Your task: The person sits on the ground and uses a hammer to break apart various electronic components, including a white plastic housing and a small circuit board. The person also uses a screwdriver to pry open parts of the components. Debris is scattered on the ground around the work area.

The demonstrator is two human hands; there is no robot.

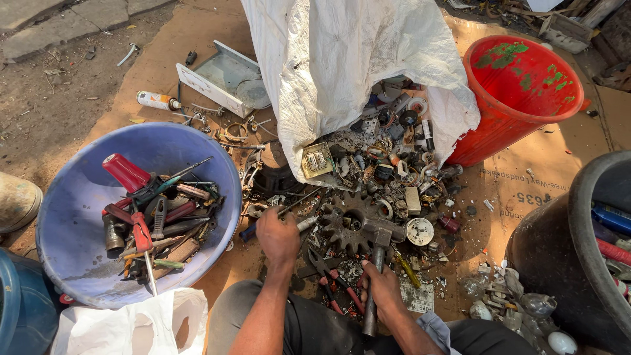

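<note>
Gripping a hammer (376, 263) by its handle, right hand (383, 289) closed in a full fist, hammer head up and away from the body, resting just beside a dark toothed gear (348, 227) on the cardboard sheet (519, 177). Long axis of hammer near vertical in the head view, slightly tilted, handle end toward the body. Left hand (277, 235) closed around a blue-handled screwdriver-like tool (279, 220), shaft slanting up and right toward the gear's left edge; exact tip position could not be told. Gear directly ahead of both hands, between them; hammer head nearer to it than left hand. Counted: one hammer, one gear, two hands. Red-handled pliers (338, 289) between the forearms, one pair. Blue basin (79, 230) of hand tools to the left, one. Red bucket (519, 92) at far right, one. White sack (342, 66) spilling mixed scrap (394, 164) beyond the gear, one. Black tub (578, 250) at right edge, one.
</note>
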